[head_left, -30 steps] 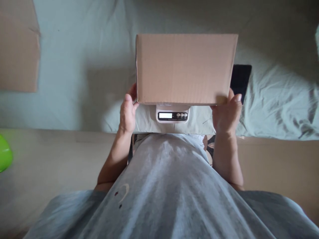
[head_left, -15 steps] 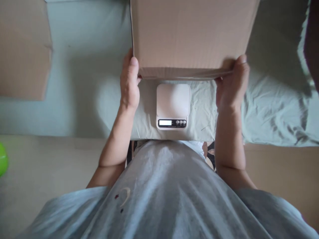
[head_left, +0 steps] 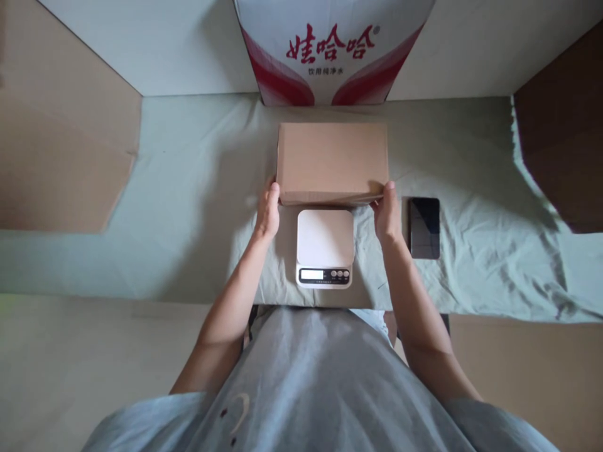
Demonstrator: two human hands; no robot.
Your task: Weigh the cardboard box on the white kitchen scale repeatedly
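A plain brown cardboard box [head_left: 332, 157] is held between my two hands, just beyond a white digital kitchen scale [head_left: 325, 242]. My left hand [head_left: 269, 210] grips its near left corner, thumb on the side edge. At the near right corner my right hand [head_left: 387, 210] has its thumb along the edge and fingers tucked underneath. Whether the box touches the cloth cannot be told. The scale's plate is bare, and its small display is lit but shows no readable digits.
A white and red carton [head_left: 330, 56] with Chinese lettering stands behind the box. To the right of my right hand lies a dark phone [head_left: 424, 228]. Brown cardboard [head_left: 70, 125] stands at left, a darker cardboard piece [head_left: 565, 132] at right. Green cloth [head_left: 188, 163] covers the table.
The cardboard box has moved away from my head, down and forward, and looks much smaller. Both hands stay on it. The carton behind and the phone have come into sight.
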